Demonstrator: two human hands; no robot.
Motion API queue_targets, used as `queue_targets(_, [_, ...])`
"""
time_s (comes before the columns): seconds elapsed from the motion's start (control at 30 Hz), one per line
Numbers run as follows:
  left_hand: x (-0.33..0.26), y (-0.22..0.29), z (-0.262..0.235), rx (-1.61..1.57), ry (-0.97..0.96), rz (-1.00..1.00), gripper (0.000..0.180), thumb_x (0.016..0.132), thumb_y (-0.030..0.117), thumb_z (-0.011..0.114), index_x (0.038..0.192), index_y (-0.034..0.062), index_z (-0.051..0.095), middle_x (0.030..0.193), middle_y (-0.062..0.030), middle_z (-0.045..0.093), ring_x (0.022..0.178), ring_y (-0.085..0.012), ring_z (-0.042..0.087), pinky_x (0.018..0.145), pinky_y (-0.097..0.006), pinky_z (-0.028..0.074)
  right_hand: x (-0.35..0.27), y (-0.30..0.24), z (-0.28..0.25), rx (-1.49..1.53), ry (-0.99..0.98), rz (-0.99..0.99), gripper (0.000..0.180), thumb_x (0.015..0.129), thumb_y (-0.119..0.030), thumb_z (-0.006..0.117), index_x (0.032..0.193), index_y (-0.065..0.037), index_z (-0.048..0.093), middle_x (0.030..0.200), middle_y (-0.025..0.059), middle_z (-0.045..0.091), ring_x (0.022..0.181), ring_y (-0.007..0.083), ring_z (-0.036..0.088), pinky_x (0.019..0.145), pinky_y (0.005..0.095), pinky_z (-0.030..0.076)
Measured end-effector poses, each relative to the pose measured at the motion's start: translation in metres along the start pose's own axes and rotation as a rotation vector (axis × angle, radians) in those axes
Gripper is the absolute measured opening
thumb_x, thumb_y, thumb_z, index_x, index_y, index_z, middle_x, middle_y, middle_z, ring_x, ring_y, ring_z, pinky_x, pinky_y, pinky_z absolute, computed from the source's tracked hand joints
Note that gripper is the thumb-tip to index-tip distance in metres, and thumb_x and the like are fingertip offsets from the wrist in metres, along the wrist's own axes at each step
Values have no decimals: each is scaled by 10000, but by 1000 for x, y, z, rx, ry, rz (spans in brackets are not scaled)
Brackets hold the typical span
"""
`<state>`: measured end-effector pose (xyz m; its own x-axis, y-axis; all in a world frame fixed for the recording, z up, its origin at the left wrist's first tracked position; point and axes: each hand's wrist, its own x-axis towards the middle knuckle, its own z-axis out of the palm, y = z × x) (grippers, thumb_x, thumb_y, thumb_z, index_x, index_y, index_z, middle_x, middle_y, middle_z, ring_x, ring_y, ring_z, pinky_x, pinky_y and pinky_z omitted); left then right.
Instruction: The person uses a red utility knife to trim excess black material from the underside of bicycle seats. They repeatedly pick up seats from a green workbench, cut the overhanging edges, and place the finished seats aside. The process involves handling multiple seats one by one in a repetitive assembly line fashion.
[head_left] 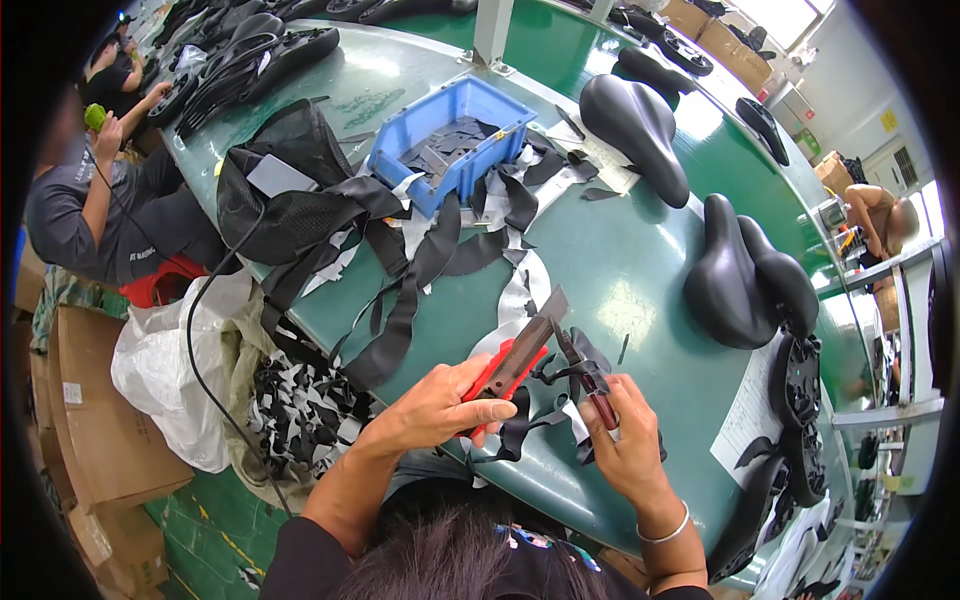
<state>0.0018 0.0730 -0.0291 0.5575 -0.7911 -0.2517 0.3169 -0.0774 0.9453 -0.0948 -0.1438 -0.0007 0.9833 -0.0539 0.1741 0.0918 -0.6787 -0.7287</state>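
Observation:
My left hand (pixel 440 405) is closed round a long tool with a red body and a flat dark bar (pixel 515 352); its tip points up and away. Close to its right, my right hand (pixel 630 432) grips a tool with a dark red handle (pixel 603 408) and a narrow dark end; its exact kind is not clear. The two tools come near each other above the green table (pixel 660 400). Black strips of cut material (pixel 514 430) lie below and between my hands. A silvery bracelet circles my right wrist.
A blue bin (pixel 462 188) holds dark flat pieces, with long black strips (pixel 400 310) trailing from it. Black bicycle saddles (pixel 722 285) stand at the right. On the left are a black mesh bag (pixel 290 215), scrap-filled sack (pixel 310 410), cardboard box (pixel 105 410) and a seated person (pixel 100 200).

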Motion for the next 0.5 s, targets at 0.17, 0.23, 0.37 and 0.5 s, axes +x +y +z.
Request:
queue_targets(0.17, [3, -8, -4, -112, -83, 7, 350, 905, 290, 626, 1081, 9, 515, 701, -45, 585, 555, -99, 562, 515, -233, 444, -3, 0, -7, 320, -198, 256, 171, 912, -162, 576, 873, -2, 532, 747, 73, 500, 648, 171, 471, 598, 285, 399])
queue_targets(0.23, [2, -11, -6, -171, -109, 3, 303, 900, 267, 623, 1010, 14, 496, 706, -66, 604, 557, -119, 584, 502, -240, 448, -2, 2, -7, 445, -237, 293, 215, 935, -223, 553, 879, -15, 536, 739, 41, 496, 655, 134, 448, 605, 271, 390])
queue_targets(0.37, [3, -6, -7, -234, -116, -15, 309, 901, 268, 624, 1007, 11, 489, 712, -79, 603, 557, -125, 584, 502, -242, 457, 1, 9, -3, 609, -281, 383, 268, 934, -295, 559, 884, -33, 530, 773, 7, 518, 681, 105, 443, 638, 255, 392])
queue_targets(0.5, [-2, -9, -14, -244, -80, 57, 314, 901, 274, 627, 1007, 15, 484, 716, -92, 601, 561, -137, 588, 501, -247, 463, 20, 1, -1, 1144, -353, 565, 293, 910, -329, 593, 898, -45, 519, 799, 16, 537, 731, 89, 473, 661, 244, 398])
